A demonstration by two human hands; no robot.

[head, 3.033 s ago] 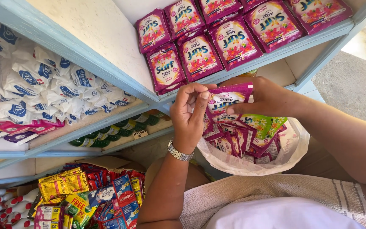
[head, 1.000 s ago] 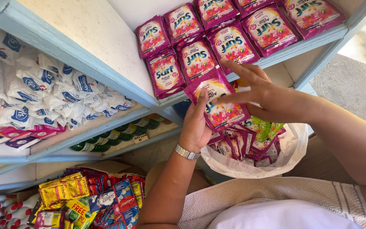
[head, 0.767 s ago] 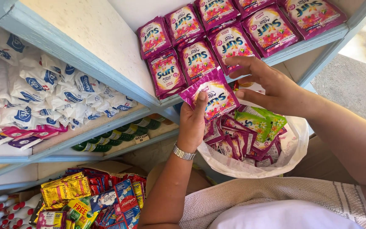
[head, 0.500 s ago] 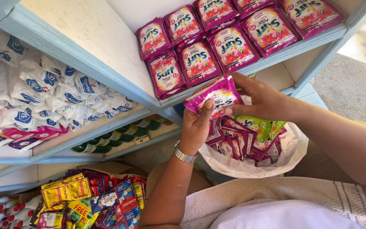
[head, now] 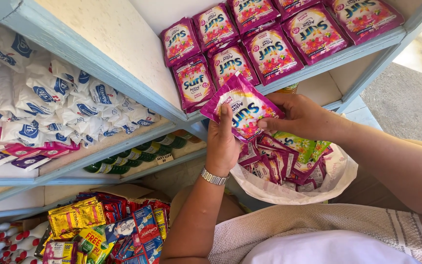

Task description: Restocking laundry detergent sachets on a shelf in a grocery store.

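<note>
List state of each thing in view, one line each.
Pink sachet: held up by both hands, below the shelf edge.
Left hand: gripping sachet's lower edge.
Right hand: pinching sachet's right side.
White bag: open, holding more sachets.
Shelved pink sachets: lying in overlapping rows.

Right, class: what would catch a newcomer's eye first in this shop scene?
Both hands, the left hand and right hand, hold one pink sachet in the centre, just below the shelf lined with matching pink packets. Beneath them sits a white bag full of more sachets.
</note>
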